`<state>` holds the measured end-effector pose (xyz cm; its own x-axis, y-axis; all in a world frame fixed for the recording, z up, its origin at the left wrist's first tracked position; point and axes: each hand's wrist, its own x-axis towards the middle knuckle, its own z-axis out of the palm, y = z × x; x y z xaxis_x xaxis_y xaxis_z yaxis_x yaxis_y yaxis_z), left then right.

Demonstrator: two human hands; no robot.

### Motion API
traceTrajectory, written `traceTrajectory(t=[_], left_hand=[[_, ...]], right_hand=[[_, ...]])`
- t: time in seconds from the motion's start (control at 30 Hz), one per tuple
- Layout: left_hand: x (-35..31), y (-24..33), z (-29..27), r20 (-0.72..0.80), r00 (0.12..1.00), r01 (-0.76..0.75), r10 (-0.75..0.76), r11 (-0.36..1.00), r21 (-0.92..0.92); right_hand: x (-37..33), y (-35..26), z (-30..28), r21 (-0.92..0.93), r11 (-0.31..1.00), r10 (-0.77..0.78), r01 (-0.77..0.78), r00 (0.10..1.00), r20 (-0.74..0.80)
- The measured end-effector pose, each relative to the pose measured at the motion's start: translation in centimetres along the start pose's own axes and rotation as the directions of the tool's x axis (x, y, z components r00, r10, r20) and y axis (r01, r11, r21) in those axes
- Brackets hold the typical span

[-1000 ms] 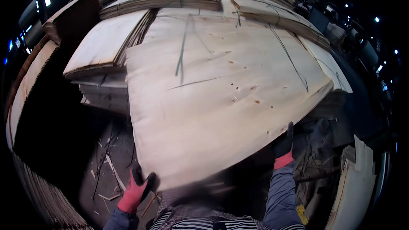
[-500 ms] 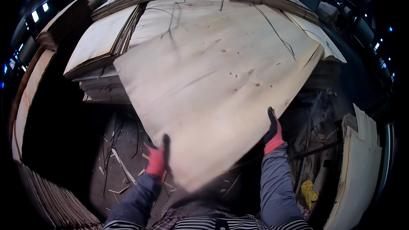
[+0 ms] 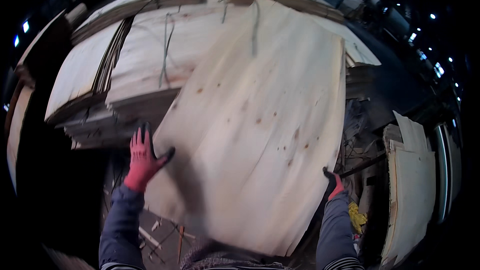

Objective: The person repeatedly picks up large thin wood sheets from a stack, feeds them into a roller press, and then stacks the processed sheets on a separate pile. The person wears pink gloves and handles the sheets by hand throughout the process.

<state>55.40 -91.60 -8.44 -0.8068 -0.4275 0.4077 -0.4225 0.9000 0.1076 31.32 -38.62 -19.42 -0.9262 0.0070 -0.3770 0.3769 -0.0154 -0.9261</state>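
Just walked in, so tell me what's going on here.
A person in red-and-black gloves is handling a large, thin wood sheet. The right hand grips its right edge, while the left hand is open beside the left edge; whether it touches is unclear. The sheet's far part overlaps a stack of similar sheets in view. More pale sheets stand upright at the right.

I am looking down, wide-angled, from head height. Nearby sleeves (image 3: 121,225) are entering from seven and five o'clock.
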Motion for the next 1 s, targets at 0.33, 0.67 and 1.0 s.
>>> traceTrajectory(t=[0.33, 0.67, 1.0], left_hand=[[9.1, -3.4, 7.8, 0.722, 0.688, 0.707, -0.071, 0.291, -0.645], [7.5, 2.1, -1.9, 0.586, 0.804, 0.524, -0.099, 0.584, -0.620], [7.4, 16.1, -6.0, 0.367, 0.870, 0.036, 0.328, 0.701, -0.712]], right_hand=[[-1.9, -3.4, 2.4, 0.054, 0.989, 0.140, -0.135, 0.983, -0.115], [-6.9, -8.1, 1.8, -0.216, 0.932, -0.332, 0.293, 0.926, -0.179], [-11.9, -11.8, -13.6, -0.222, 0.956, -0.277, 0.191, 0.838, -0.471]])
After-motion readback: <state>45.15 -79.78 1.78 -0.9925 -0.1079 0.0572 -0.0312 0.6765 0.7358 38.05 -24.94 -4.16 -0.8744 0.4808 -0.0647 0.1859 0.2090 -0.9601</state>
